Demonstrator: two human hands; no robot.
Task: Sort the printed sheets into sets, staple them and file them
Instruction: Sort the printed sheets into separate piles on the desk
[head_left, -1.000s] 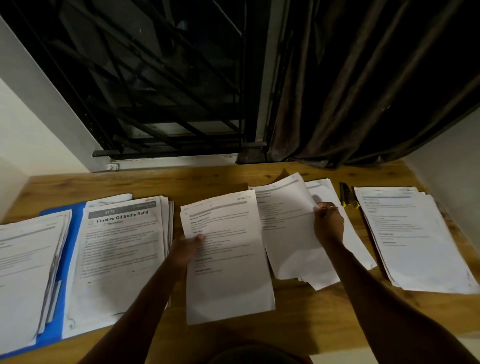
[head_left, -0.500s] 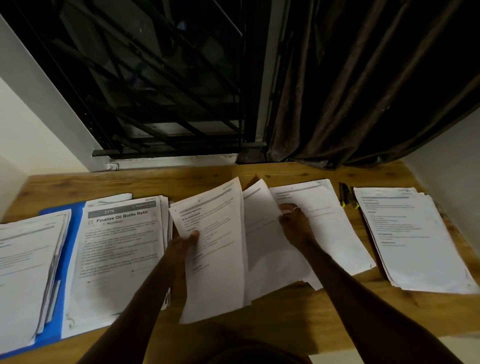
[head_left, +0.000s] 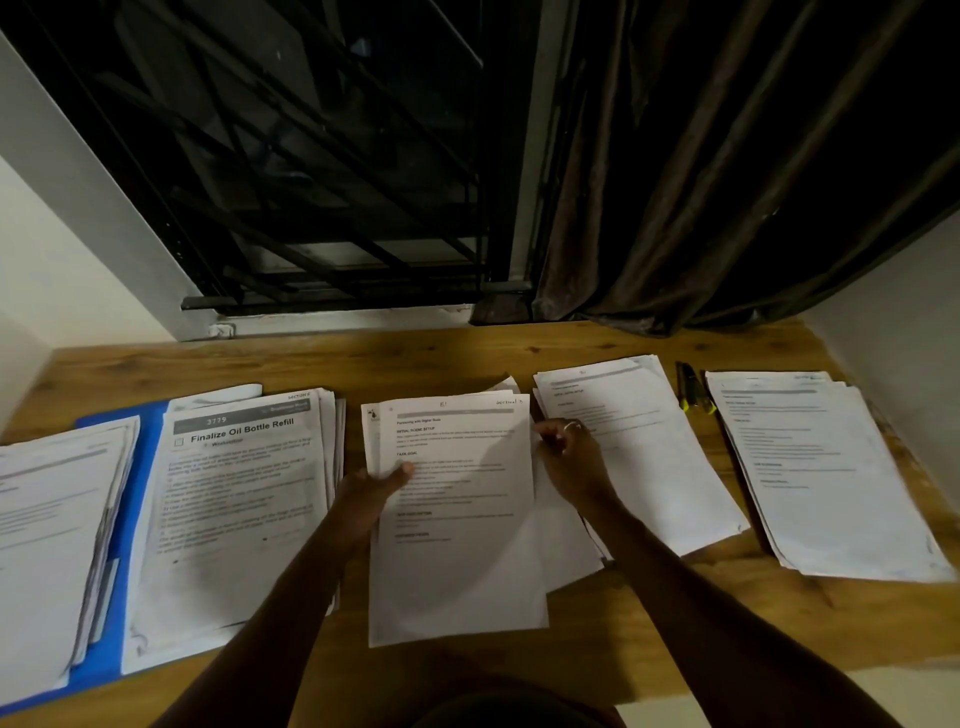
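Note:
A small set of printed sheets (head_left: 457, 561) lies in the middle of the wooden desk (head_left: 467, 353). My left hand (head_left: 371, 493) holds its left edge, thumb on top of the front page. At the set's right edge my right hand (head_left: 569, 457) pinches the sheets with curled fingers; a ring shows on one finger. Right of the set lies another pile of sheets (head_left: 654, 467), and a third pile (head_left: 821, 478) sits at the far right. A yellow-and-black stapler (head_left: 693, 395) lies between those two piles.
A thick stack headed "Finalize Oil Bottle Refill" (head_left: 234, 514) rests on an open blue folder (head_left: 140, 499) at the left, with another stack (head_left: 47, 540) at the far left. A barred window (head_left: 311, 182) and dark curtain (head_left: 727, 182) stand behind the desk.
My right hand carried a sheet from the right pile leftward and brought it behind the page in my left hand. The two now sit together as one set, held at both edges.

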